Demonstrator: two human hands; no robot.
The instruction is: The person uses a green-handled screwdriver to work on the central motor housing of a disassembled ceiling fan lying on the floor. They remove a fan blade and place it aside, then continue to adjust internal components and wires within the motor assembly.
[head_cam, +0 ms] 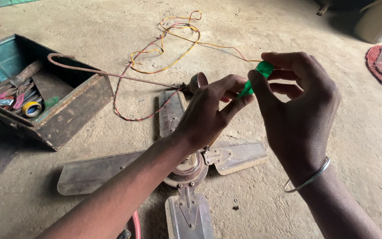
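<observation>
Your left hand (208,113) and right hand (295,99) meet in front of you, fingers of both pinched shut on a small green tool (257,77) (its tip hidden between them). Beneath your hands lies a ceiling fan (186,170); left of them, a toolbox (74,104).

Four fan blades (239,155), one toolbox (74,108)

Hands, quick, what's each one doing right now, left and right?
Left hand: fingers pinched shut on the lower end of the green tool.
Right hand: fingers closed around the upper end of the same green tool.
</observation>
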